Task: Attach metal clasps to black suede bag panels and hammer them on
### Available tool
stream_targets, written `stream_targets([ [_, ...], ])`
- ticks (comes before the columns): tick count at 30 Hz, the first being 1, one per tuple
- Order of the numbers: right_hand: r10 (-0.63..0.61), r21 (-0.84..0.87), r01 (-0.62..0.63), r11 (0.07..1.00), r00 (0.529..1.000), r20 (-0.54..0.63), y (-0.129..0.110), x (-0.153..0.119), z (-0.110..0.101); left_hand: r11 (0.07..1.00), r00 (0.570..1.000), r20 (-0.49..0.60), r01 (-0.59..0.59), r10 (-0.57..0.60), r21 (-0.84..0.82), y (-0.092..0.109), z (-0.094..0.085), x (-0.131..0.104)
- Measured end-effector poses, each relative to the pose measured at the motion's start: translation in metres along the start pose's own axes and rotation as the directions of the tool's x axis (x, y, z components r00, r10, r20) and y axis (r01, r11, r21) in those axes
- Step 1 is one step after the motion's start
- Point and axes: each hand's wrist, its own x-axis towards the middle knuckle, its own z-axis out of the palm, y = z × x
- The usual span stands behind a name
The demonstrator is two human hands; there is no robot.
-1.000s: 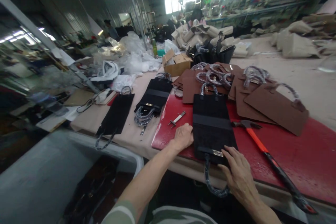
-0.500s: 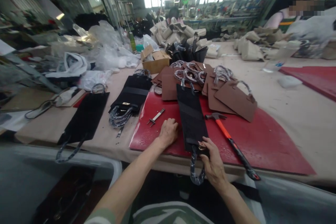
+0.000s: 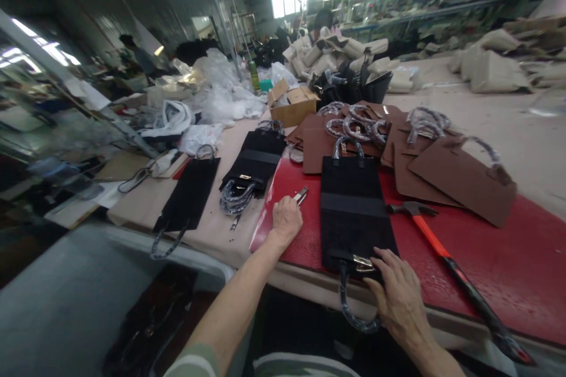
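Your left hand (image 3: 287, 221) is curled closed around one end of a slim metal tool (image 3: 302, 193), whose bare end pokes out past your fingers. Your right hand (image 3: 402, 294) has its fingertips on the lower right corner of the black bag panel (image 3: 354, 230), with the thumb spread below; I cannot tell whether you are pinching the edge or just steadying it.

That panel lies flat in front of you on the red mat (image 3: 490, 259), its near edge close to the mat's front edge. At that near edge, the metal clasp (image 3: 363, 260) sits beside your right fingertips. It seems to show a second shiny strip under its plate, though blur hides the detail. A plastic-wrapped handle (image 3: 344, 297) hangs over the table edge.

What has just changed is your left hand: half a second ago it lay beside the tool, and now it is over it. So the tool is in hand while the clasp end stays under your other hand.

Just right of the panel rests a claw hammer (image 3: 431, 235) with an orange and black handle, untouched. Behind lie the overlapping brown bag panels (image 3: 464, 177), with a cardboard box (image 3: 294, 112) further back. To your left are a black panel stack (image 3: 256, 156) and a single black panel (image 3: 190, 191).
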Motion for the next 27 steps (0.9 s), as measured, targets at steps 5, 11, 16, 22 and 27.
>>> stream_targets([
  [5,-0.013,-0.019,0.013,1.0,1.0,-0.016,0.005,0.001,0.004,0.991,0.991,-0.046,0.127,-0.125,0.047,-0.022,-0.006,-0.004],
  [11,-0.033,-0.047,0.031,0.998,0.999,-0.03,-0.001,0.006,0.0,0.933,0.93,-0.074,0.36,-0.359,-0.003,-0.09,-0.019,-0.038],
  [16,-0.019,-0.058,0.017,0.998,0.999,-0.036,-0.001,0.007,0.002,0.929,0.928,-0.054,0.368,-0.369,-0.031,-0.115,-0.021,-0.056],
  [22,0.014,-0.009,-0.013,1.0,1.0,0.011,0.001,0.007,0.002,0.909,0.905,-0.101,0.416,-0.414,-0.009,-0.131,-0.036,-0.064],
  [27,0.1,0.045,-0.107,0.993,0.985,0.14,-0.012,0.007,-0.013,0.842,0.833,0.122,0.533,-0.54,0.085,-0.165,-0.038,-0.052],
])
